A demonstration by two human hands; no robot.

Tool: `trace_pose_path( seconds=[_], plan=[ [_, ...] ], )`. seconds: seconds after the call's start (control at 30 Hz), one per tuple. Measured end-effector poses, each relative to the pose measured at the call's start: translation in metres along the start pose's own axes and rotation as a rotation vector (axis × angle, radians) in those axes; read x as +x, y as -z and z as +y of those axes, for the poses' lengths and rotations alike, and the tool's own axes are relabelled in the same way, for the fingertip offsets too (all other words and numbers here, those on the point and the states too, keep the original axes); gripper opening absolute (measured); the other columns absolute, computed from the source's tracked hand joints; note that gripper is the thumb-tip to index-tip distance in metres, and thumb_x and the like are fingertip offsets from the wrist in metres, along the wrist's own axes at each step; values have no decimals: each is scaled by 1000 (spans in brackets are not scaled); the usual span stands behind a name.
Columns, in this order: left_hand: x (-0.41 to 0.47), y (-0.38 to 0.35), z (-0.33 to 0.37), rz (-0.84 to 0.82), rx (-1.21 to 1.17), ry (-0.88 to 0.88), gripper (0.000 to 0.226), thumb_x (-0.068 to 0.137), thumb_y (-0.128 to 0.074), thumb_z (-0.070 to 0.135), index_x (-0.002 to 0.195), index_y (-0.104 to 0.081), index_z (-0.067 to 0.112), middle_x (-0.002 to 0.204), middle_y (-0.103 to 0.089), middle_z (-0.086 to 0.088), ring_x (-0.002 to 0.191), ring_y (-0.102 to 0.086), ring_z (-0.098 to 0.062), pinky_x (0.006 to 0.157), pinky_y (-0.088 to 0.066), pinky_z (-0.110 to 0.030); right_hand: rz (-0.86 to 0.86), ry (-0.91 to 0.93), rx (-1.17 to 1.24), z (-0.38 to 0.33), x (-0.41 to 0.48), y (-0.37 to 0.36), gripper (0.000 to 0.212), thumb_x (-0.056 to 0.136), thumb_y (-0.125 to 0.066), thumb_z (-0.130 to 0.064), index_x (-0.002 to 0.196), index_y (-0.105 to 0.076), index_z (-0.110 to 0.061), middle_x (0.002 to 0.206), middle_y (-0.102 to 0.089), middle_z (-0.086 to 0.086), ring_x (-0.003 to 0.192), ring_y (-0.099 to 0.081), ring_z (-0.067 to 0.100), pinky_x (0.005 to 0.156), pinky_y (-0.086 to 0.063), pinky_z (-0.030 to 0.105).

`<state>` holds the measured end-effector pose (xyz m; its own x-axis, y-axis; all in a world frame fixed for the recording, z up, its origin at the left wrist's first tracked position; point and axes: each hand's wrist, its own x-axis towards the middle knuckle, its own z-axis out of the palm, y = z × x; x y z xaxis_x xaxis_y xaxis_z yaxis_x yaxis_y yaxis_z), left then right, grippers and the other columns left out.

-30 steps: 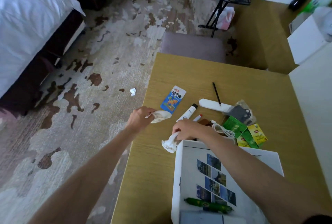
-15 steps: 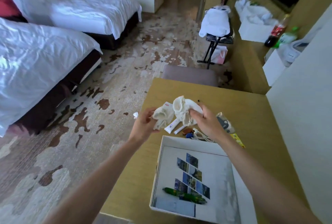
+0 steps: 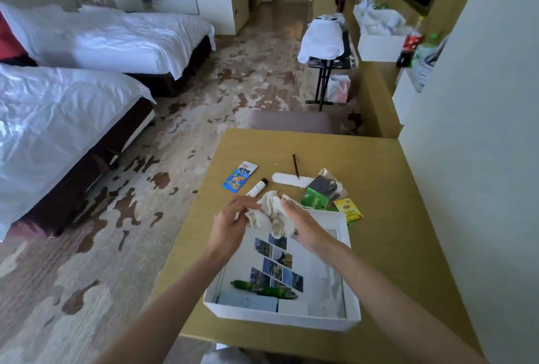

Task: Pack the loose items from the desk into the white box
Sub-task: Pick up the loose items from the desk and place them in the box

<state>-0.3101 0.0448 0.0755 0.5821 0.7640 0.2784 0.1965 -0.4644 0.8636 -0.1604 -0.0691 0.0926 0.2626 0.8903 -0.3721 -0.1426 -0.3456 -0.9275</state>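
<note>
Bare desk (image 3: 388, 241) flanks the box (image 3: 291, 318); above its far edge, left hand (image 3: 230, 225) and right hand (image 3: 306, 225) clutch a crumpled cloth (image 3: 272, 215).

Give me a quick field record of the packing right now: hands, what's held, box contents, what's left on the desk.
left hand: gripping white cloth
right hand: gripping the same cloth
cloth position: bunched, above far end of white box
in box: green packet, picture sheet
left on desk: blue packet, tube, pencil, white case, clear bag, green sachet, yellow sachet
</note>
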Motion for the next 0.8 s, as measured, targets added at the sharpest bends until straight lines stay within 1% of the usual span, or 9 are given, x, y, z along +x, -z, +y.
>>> trace_pose_path(
  seconds=[0.07, 0.17, 0.27, 0.4, 0.47, 0.53, 0.6, 0.67, 0.8],
  plan=[
    [-4, -5, -3, -4, -23, 41, 56, 67, -40, -23, 81, -70, 22, 105, -64, 6, 107, -57, -3, 89, -43, -13, -23, -83, 275, 10, 4, 0, 46, 100, -38, -46, 133, -53, -17, 133, -59, 3, 122, -54, 18, 105, -38, 39],
    [-6, -15, -3, -39, -91, 97, 56, 70, -39, -21, 76, -68, 26, 105, -64, 8, 106, -56, 0, 87, -44, -11, -101, -80, 320, 15, -2, 3, 36, 102, -40, -19, 126, -53, 5, 116, -59, 20, 99, -56, 26, 86, -42, 35],
    [-4, -23, -6, -86, -235, 199, 57, 69, -35, -19, 70, -65, 29, 101, -66, 13, 100, -58, 4, 81, -48, -13, -186, -104, 401, 22, -7, 4, 31, 103, -39, -20, 123, -54, -3, 105, -64, 10, 91, -61, 17, 89, -45, 35],
    [-1, -28, -18, -164, -413, 335, 53, 74, -36, -21, 73, -65, 23, 104, -67, 6, 102, -61, -13, 80, -52, -32, -142, -112, 449, 25, 0, 8, 31, 101, -45, -19, 130, -51, -10, 114, -64, 11, 102, -61, 19, 89, -47, 35],
    [2, -27, -23, -190, -389, 360, 43, 82, -39, -17, 82, -63, 19, 104, -67, -2, 102, -60, -18, 82, -51, -35, -74, -115, 517, 22, 6, 13, 35, 99, -49, -9, 134, -49, -12, 125, -58, 15, 107, -57, 22, 87, -48, 35],
    [5, -24, -25, -223, -294, 392, 23, 91, -47, 0, 96, -58, 19, 105, -66, -6, 99, -61, -20, 81, -50, -37, -34, -113, 582, 19, 12, 17, 42, 96, -50, 0, 136, -46, -11, 128, -54, 16, 108, -54, 24, 86, -48, 33],
    [8, -19, -26, -257, -207, 451, 11, 93, -54, 17, 104, -54, 20, 105, -63, -3, 96, -61, -18, 74, -52, -30, -42, -115, 556, 18, 17, 15, 46, 93, -51, 6, 136, -45, -9, 128, -53, 19, 108, -52, 25, 86, -48, 31],
    [10, -16, -25, -322, -243, 521, 15, 94, -53, 23, 107, -53, 16, 107, -61, -4, 91, -61, -15, 69, -53, -25, -58, -115, 459, 18, 21, 7, 44, 93, -52, 7, 134, -47, -7, 126, -56, 21, 110, -54, 26, 84, -50, 29],
    [14, -9, -18, -337, -524, 700, 19, 96, -49, 24, 108, -56, 12, 102, -64, -11, 88, -62, -21, 74, -51, -35, 0, -87, 347, 24, 29, -5, 40, 91, -53, 10, 129, -53, -4, 124, -60, 22, 112, -58, 28, 87, -52, 33]
  ],
)
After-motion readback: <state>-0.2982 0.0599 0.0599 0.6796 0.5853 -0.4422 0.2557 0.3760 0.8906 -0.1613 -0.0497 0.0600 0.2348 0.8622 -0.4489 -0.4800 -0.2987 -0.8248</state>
